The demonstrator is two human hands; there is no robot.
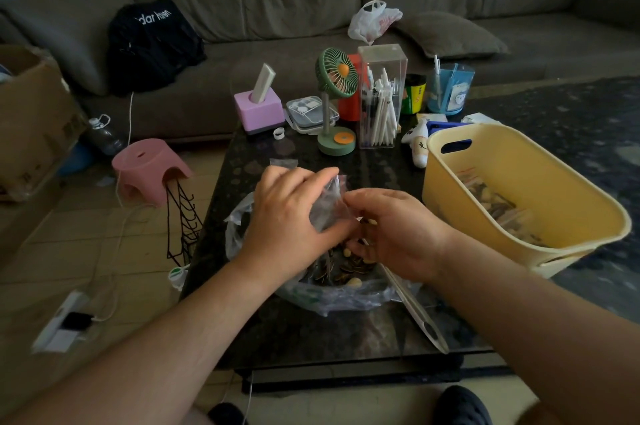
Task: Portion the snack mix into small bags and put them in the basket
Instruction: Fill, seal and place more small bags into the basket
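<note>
Holding: left hand [294, 216] grips small bag [327, 202], frame centre.
Right hand [391, 234]: pinching snack mix [343, 268].
Handling: thin, limp, slippery; grip the bag's mouth.
Basket [460, 202]: right, some filled bags.

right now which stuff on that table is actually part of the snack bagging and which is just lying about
Part of the job:
- small clear bag, held by left hand
- snack mix in the big plastic bag
- right hand, at the mix
- yellow basket, filled bags inside

Just lying about:
- green fan
- pen box
- pink box
- blue cup
</note>
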